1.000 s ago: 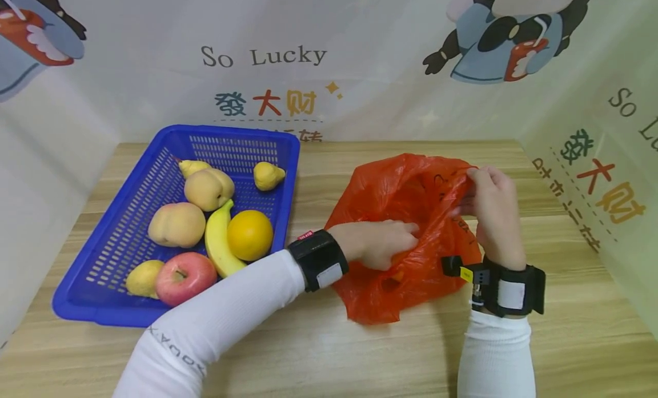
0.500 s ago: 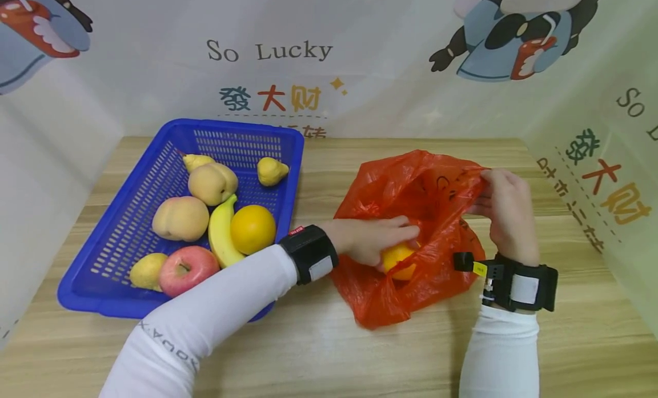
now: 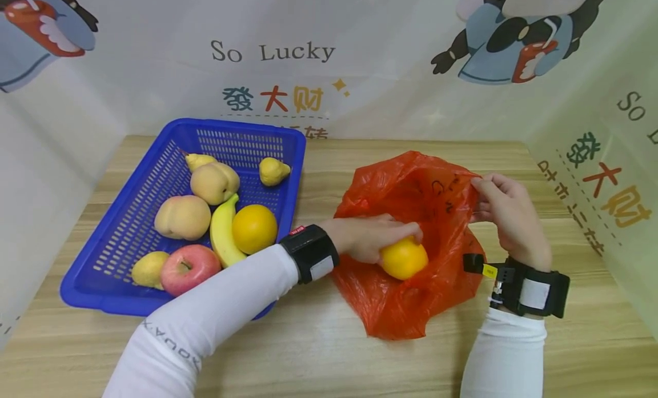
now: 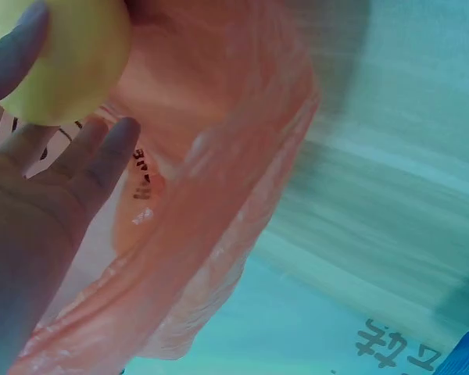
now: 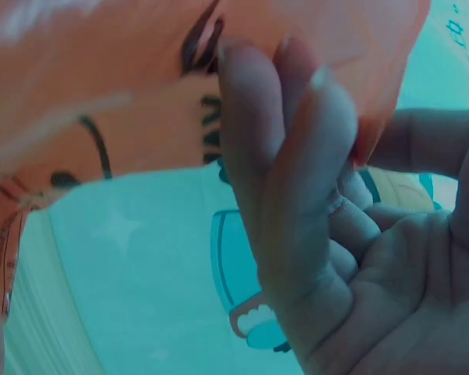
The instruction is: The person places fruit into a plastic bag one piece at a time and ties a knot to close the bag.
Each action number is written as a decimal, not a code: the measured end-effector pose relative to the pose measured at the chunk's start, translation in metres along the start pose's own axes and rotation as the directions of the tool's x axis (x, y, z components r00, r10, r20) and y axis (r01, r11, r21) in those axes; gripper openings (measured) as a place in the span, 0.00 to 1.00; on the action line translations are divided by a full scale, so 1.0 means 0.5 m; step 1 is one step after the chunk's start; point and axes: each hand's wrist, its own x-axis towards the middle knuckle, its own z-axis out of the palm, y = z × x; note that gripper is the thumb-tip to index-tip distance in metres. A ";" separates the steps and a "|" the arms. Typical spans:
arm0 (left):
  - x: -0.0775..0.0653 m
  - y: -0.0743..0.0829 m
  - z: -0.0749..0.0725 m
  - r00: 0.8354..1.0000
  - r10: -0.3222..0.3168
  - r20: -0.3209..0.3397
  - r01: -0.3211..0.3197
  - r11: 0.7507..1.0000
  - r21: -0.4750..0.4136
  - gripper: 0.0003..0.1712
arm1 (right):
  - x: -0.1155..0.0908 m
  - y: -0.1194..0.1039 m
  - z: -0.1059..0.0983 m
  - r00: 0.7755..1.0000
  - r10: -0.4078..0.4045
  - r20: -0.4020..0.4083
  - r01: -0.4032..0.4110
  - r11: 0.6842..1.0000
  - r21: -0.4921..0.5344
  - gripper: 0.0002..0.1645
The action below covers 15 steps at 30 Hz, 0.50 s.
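My left hand [image 3: 367, 238] reaches into the mouth of a red plastic bag [image 3: 396, 315] and grips an orange [image 3: 405, 261] there. In the left wrist view the thumb lies across the fruit, with fingers on its other side; the bag's film [image 4: 203, 195] spreads behind. At the bag's right rim my right hand [image 3: 514, 218] pinches the edge between thumb and fingertips, keeping the mouth wide. Seen from the right wrist, bent fingers [image 5: 297, 172] lie against the bag film. The bag's bottom is hidden.
Left of the bag, a blue basket [image 3: 295, 175] holds a second orange [image 3: 255, 229], a banana [image 3: 224, 229], an apple [image 3: 190, 269], peaches [image 3: 182, 217] and several yellow pears [image 3: 274, 171]. My left forearm passes over its front corner. A printed cloth hangs behind the wooden table [image 3: 308, 352].
The orange, hidden a second ago, now shows clearly in the bag's mouth beneath my left fingers. My right hand has shifted slightly right and down with the rim, and the mouth has widened.
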 end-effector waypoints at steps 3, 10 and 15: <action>-0.008 0.008 0.002 0.999 -0.037 -0.007 0.037 0.996 0.080 0.38 | 0.000 0.001 0.007 1.000 0.013 0.010 -0.013 0.998 0.068 0.11; -0.029 0.034 0.001 0.992 -0.125 -0.012 0.125 0.976 0.178 0.34 | 0.015 0.012 0.033 1.000 0.014 0.007 -0.016 0.971 0.238 0.15; -0.068 0.060 -0.012 0.987 -0.157 -0.021 0.156 0.943 0.294 0.31 | 0.022 0.019 0.044 0.996 0.025 -0.085 -0.008 0.981 0.192 0.06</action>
